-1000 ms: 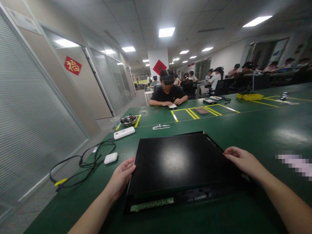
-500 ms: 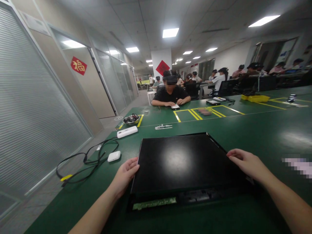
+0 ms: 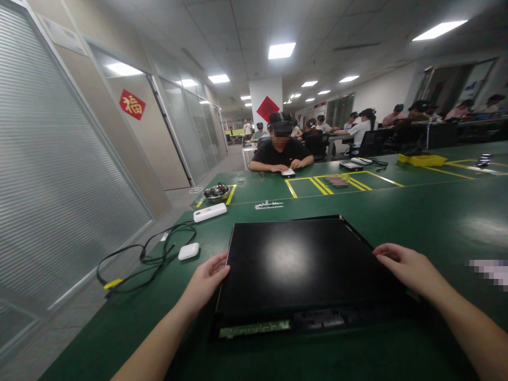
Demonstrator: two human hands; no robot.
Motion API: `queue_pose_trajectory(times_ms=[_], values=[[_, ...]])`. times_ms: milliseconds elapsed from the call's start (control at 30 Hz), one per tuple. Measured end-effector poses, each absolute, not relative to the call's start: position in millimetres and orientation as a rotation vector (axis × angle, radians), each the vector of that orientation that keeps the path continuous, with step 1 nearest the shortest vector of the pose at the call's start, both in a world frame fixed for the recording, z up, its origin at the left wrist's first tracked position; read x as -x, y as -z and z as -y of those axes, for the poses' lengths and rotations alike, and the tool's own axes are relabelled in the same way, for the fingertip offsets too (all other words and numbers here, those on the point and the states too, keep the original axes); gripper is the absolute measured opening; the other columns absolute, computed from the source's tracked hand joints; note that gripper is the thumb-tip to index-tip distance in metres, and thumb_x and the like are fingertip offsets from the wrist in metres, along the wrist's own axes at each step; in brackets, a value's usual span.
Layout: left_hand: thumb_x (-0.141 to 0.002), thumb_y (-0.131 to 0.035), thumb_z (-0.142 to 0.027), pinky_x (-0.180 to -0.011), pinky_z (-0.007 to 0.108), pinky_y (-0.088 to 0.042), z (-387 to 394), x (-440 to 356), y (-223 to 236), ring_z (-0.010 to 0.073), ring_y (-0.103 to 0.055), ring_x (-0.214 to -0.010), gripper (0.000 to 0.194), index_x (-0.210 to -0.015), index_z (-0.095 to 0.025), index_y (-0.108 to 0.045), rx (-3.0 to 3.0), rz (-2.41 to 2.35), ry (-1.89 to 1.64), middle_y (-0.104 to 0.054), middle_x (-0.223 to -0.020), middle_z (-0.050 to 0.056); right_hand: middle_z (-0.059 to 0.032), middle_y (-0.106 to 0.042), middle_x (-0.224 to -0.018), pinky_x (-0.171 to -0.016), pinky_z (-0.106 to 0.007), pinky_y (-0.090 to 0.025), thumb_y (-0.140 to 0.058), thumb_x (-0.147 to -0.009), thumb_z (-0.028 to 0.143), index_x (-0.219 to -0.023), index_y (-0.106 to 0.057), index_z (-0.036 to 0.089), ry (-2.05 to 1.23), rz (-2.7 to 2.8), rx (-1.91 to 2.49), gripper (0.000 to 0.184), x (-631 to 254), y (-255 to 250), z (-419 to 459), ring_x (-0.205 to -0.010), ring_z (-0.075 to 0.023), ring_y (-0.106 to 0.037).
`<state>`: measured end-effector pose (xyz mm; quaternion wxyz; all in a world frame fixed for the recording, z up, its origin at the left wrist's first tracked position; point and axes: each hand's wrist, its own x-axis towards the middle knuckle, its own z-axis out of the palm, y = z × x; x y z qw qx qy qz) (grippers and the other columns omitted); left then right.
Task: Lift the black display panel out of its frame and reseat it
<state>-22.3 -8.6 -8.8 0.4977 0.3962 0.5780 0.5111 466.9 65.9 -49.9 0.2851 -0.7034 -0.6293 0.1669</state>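
Observation:
A flat black panel (image 3: 293, 259) lies over a dark chassis on the green table (image 3: 436, 211). At its near edge a strip of green circuit board (image 3: 254, 329) and dark connectors show. My left hand (image 3: 204, 281) grips the panel's left edge, fingers curled onto it. My right hand (image 3: 408, 267) holds the right edge, fingers curled around the side.
Left of the panel lie a small white case (image 3: 188, 251), a tangle of black cable (image 3: 146, 259) and a white power strip (image 3: 209, 212). A metal bowl (image 3: 216, 191) and small metal parts (image 3: 269, 205) sit farther back. A person (image 3: 281, 151) sits opposite; others sit at the back right.
Both hands keep their hold on the panel's edges. The view has shifted slightly, so everything sits a little further right in the picture.

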Motion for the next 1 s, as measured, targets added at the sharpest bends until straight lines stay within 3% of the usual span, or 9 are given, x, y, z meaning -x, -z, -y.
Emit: queue_pose_trajectory(times_ms=[133,267,367,533,633,733,833,1000], values=[[-0.066,-0.086,-0.032,-0.066,0.035,-0.055,10.2,22.1,13.9,0.0246,-0.07,-0.067,0.064,-0.123,-0.013,-0.066,-1.041,-1.524,-1.103,-0.076,-0.079,0.008,-0.0031,-0.077,-0.086,-0.07,-0.037,-0.05,-0.056,-0.072,0.047,-0.085,-0.073,0.028,-0.446,1.679,1.889,0.029,-466.2,49.6,-65.8,-0.082,-0.0273,-0.07],[-0.062,-0.086,-0.037,-0.057,0.029,-0.047,8.5,21.9,23.8,0.0105,-0.052,-0.052,0.053,-0.109,-0.014,-0.074,-1.332,-1.739,-1.159,-0.067,-0.11,0.011,-0.0032,-0.077,-0.087,-0.069,-0.037,-0.05,-0.055,-0.073,0.048,-0.086,-0.073,0.027,-0.464,1.666,1.908,0.031,-466.6,50.7,-66.0,-0.083,-0.0277,-0.071],[-0.059,-0.086,-0.04,-0.056,0.03,-0.046,6.6,21.6,25.8,0.008,-0.045,-0.052,0.054,-0.105,-0.015,-0.075,-1.427,-1.808,-1.127,-0.058,-0.12,0.012,-0.0033,-0.078,-0.088,-0.069,-0.038,-0.051,-0.055,-0.073,0.049,-0.086,-0.074,0.028,-0.458,1.681,1.904,0.031,-467.8,51.4,-66.7,-0.082,-0.0281,-0.071],[-0.059,-0.085,-0.044,-0.058,0.032,-0.048,6.9,20.5,22.5,0.0102,-0.046,-0.055,0.056,-0.106,-0.016,-0.074,-1.463,-1.825,-1.041,-0.055,-0.122,0.013,-0.0038,-0.077,-0.087,-0.07,-0.04,-0.052,-0.056,-0.071,0.051,-0.085,-0.075,0.028,-0.445,1.693,1.906,0.032,-468.9,51.5,-67.9,-0.081,-0.0289,-0.07],[-0.059,-0.084,-0.043,-0.068,0.038,-0.052,8.8,18.1,22.2,0.0134,-0.052,-0.06,0.052,-0.102,-0.016,-0.075,-1.503,-1.872,-0.995,-0.054,-0.126,0.015,-0.0037,-0.077,-0.087,-0.07,-0.04,-0.052,-0.056,-0.071,0.051,-0.085,-0.075,0.029,-0.435,1.709,1.909,0.033,-470.3,52.6,-68.8,-0.08,-0.029,-0.07],[-0.061,-0.082,-0.036,-0.091,0.046,-0.05,11.3,14.0,22.2,0.0281,-0.065,-0.09,0.04,-0.095,-0.016,-0.077,-1.622,-1.88,-0.958,-0.052,-0.133,0.017,-0.0037,-0.077,-0.087,-0.07,-0.041,-0.052,-0.056,-0.071,0.052,-0.085,-0.075,0.029,-0.437,1.708,1.909,0.032,-472.2,53.7,-69.1,-0.08,-0.0295,-0.071],[-0.066,-0.078,-0.032,-0.105,0.048,-0.042,13.0,11.5,21.4,0.0374,-0.059,-0.117,0.045,-0.108,-0.017,-0.075,-1.708,-1.874,-0.949,-0.051,-0.138,0.017,-0.004,-0.078,-0.089,-0.071,-0.042,-0.052,-0.056,-0.07,0.052,-0.084,-0.075,0.029,-0.457,1.7,1.914,0.033,-473.2,53.3,-69.0,-0.083,-0.0306,-0.071],[-0.072,-0.076,-0.034,-0.1,0.044,-0.045,15.7,18.3,13.4,0.0344,-0.061,-0.113,0.045,-0.114,-0.019,-0.074,-1.846,-1.784,-0.879,-0.06,-0.13,0.016,-0.004,-0.078,-0.088,-0.072,-0.043,-0.051,-0.055,-0.069,0.054,-0.085,-0.075,0.029,-0.473,1.706,1.933,0.035,-471.9,51.1,-69.8,-0.081,-0.0307,-0.07]])
